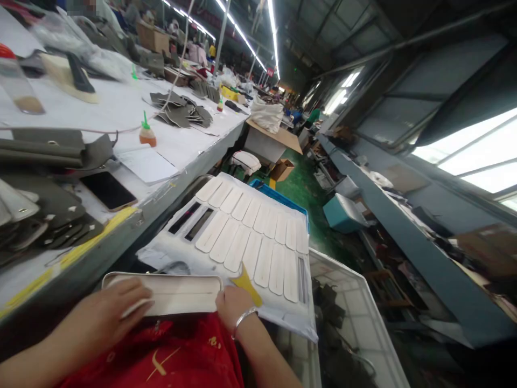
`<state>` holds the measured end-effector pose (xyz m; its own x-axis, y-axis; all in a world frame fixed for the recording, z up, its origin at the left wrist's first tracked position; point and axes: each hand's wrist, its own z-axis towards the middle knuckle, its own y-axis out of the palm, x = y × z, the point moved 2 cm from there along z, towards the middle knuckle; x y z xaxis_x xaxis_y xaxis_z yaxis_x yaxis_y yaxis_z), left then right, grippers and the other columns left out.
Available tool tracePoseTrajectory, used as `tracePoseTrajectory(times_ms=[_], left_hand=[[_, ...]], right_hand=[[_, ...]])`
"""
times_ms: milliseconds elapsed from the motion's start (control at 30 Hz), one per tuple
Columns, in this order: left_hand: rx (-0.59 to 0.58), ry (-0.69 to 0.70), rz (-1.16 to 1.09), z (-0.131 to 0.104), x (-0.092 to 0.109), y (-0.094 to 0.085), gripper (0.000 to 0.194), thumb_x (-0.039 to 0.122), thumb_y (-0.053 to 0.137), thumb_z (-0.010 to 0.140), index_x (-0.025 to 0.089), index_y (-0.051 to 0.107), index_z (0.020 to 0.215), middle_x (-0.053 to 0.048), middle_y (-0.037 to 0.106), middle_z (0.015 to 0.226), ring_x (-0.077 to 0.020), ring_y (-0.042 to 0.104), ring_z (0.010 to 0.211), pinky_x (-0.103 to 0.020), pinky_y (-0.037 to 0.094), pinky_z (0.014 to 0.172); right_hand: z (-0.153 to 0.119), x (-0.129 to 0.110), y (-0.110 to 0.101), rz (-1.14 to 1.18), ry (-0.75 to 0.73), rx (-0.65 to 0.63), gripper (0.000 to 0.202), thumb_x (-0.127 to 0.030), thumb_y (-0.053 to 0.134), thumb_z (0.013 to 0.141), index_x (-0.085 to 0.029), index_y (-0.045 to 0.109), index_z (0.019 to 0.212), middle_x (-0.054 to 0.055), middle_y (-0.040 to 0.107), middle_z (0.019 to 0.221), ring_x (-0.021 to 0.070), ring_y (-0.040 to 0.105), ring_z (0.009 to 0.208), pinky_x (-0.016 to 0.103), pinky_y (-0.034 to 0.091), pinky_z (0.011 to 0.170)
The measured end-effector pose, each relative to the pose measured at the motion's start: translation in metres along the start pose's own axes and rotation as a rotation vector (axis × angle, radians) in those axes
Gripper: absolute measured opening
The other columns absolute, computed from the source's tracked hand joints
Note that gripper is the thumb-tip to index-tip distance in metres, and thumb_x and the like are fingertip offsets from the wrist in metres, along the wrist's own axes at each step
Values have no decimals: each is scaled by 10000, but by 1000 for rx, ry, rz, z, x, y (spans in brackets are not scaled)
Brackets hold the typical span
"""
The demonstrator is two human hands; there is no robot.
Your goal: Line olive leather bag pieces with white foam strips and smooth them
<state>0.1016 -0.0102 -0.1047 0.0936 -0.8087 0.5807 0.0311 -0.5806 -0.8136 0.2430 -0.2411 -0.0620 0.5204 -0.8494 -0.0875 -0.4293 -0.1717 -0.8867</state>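
Observation:
Across my lap lies a long cream-white panel (181,291) with rounded corners, a dark edge and a faint line along its middle. At its left end my left hand (127,304) is closed, with curled fingers around a small white piece that is partly hidden. My right hand (236,304) pinches the panel's right end; a silver bracelet is on that wrist. Just beyond it is a yellow pointed piece (246,283); whether my fingers touch it I cannot tell. In front, a white-covered board (283,315) carries rows of white rounded strips (246,253).
On the left, a worktable (194,148) bears a phone (108,190), a notebook (147,163), an orange glue bottle (147,132) and grey-green cut pieces (181,110). Below right stands a white crate (355,302). A blue-grey bench (404,253) runs along the right side.

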Motion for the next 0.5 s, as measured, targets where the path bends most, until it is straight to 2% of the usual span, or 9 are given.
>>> tracePoseTrajectory(times_ms=[67,100,167,300,500], left_hand=[[-78,195,70,13,47,14,330,397,430,878,320,582,1161,-22,547,1271,-233,535,1084,-358,424,946],[-143,252,107,20,64,21,360,343,462,862,292,557,1206,-38,494,1341,-255,524,1105,-386,431,951],[-239,305,187,32,85,32,400,251,468,844,227,541,1237,-74,492,1344,-285,546,1044,-437,474,891],[-292,381,265,42,89,38,402,147,409,841,158,555,1215,-107,509,1320,-295,556,983,-447,507,820],[-286,378,263,42,84,37,352,176,407,864,167,583,1168,-110,552,1260,-271,571,901,-418,518,776]], right_hand=[[2,-4,0,-23,-7,-7,407,-255,320,875,-70,680,916,194,684,916,290,647,876,397,503,746],[3,-6,0,-35,-9,-11,396,-239,327,870,-65,681,914,196,684,912,293,648,874,399,507,743],[6,-8,2,-63,-16,-23,376,-210,340,865,-57,679,923,200,682,910,296,648,877,404,512,741],[10,-10,8,-103,-60,-56,352,-161,354,867,-49,668,977,215,664,959,306,630,923,429,502,765],[14,-11,9,1,-73,-93,326,-135,379,849,-4,660,948,261,638,975,365,602,957,507,464,800]])
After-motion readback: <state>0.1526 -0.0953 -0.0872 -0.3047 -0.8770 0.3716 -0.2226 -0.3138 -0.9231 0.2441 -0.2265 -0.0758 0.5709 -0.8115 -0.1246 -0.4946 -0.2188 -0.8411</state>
